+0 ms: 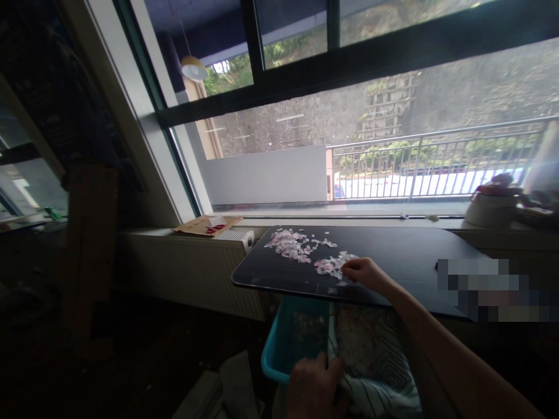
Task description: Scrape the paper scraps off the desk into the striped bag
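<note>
My right hand (pixel 361 272) reaches over the dark tabletop (pixel 393 250), its fingers bent down and together at the edge of a pile of small pale paper-like scraps (pixel 332 265). Whether a scrap is between the fingertips is hidden. A second, wider heap of scraps (pixel 288 244) lies behind and to the left, with loose bits around it. Below the table edge, my left hand (pixel 315 387) is closed on the edge of a striped cloth bag (pixel 375 384). Through its opening, a mass of pale scraps shows dimly. Left of the bag is a turquoise basin (pixel 273 355) with similar scraps inside.
A radiator (pixel 209 267) stands left of the table; red-handled scissors (pixel 215 228) lie on brown paper (pixel 192 225) above it. A large window runs behind. At the right sits a pale pot-like container (pixel 493 206). Cardboard (pixel 89 250) leans at the left.
</note>
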Tool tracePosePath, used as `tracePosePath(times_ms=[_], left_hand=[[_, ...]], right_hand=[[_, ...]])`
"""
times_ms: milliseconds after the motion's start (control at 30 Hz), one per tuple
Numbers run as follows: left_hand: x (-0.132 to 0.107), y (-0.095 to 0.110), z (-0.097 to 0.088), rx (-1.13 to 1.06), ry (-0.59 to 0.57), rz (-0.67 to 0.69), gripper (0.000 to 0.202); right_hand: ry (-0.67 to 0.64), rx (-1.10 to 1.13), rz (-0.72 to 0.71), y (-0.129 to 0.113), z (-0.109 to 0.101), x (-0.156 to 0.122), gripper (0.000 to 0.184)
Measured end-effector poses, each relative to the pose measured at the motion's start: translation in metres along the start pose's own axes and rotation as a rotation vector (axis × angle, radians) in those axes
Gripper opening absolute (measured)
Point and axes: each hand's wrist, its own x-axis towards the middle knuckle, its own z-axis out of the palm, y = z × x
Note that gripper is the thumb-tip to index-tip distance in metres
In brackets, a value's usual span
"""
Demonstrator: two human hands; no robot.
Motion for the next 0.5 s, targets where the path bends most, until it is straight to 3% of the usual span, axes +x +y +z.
tracePosePath(times_ms=[200,333,400,500], left_hand=[[-0.001,-0.001,-0.001,-0.014,-0.016,-0.008,0.026],[-0.002,-0.001,0.0,-0.028,0.008,-0.001,0.026],[-0.003,0.0,0.002,-0.033,0.032,-0.004,0.025],[-0.003,0.001,0.003,-0.042,0.048,-0.012,0.023]], right_hand=[[-0.009,-0.135,-0.038,-0.012,0.002,0.005,0.031],[0.014,-0.233,-0.071,-0.013,-0.012,0.0,0.028],[0.045,-0.351,-0.061,-0.013,-0.024,-0.008,0.029],[0.145,-0.663,0.071,-0.015,-0.041,-0.023,0.035]])
